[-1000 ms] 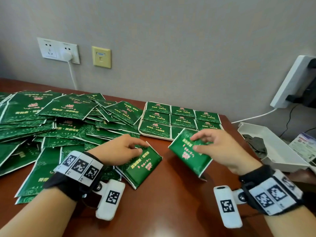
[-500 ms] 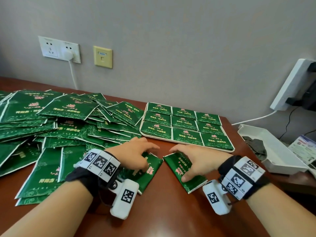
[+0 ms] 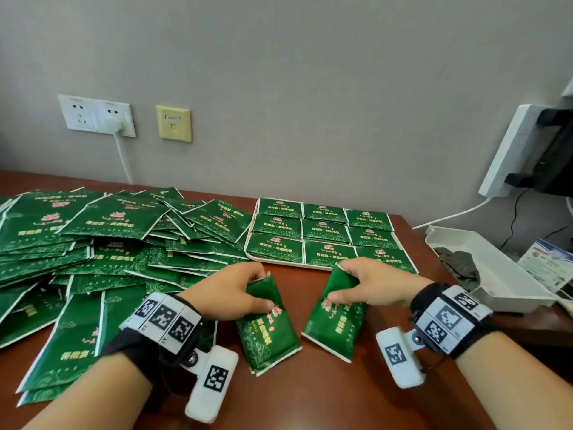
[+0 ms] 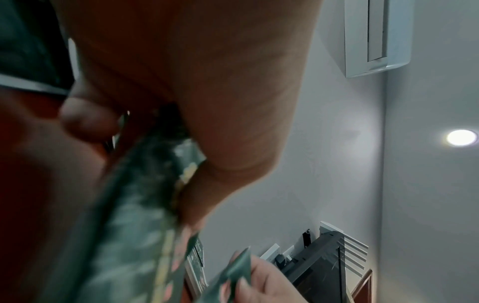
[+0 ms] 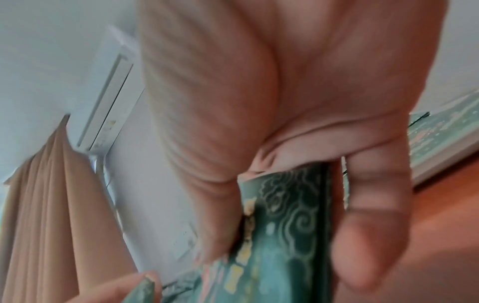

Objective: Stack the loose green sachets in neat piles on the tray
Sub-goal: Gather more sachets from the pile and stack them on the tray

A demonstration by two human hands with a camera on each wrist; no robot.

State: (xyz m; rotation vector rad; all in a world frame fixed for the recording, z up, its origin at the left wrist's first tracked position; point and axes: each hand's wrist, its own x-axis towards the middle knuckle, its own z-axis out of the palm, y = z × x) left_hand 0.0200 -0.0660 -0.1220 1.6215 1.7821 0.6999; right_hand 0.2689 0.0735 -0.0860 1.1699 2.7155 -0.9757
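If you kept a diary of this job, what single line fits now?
left hand: grips sachet bundle | right hand: grips second bundle | tray: nine piles | loose heap: unsorted

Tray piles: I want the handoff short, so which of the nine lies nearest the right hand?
The front-right pile on the tray: its near edge lies just beyond the right hand, while the other piles sit farther left or back.

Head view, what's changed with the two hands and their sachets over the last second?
The right hand, which half a second ago pressed its sachet flat on the table, now grips it and tilts its far end up. The left hand has drawn its sachet stack out of the loose pile toward the middle and grips it. The tray and its nine piles are unchanged.
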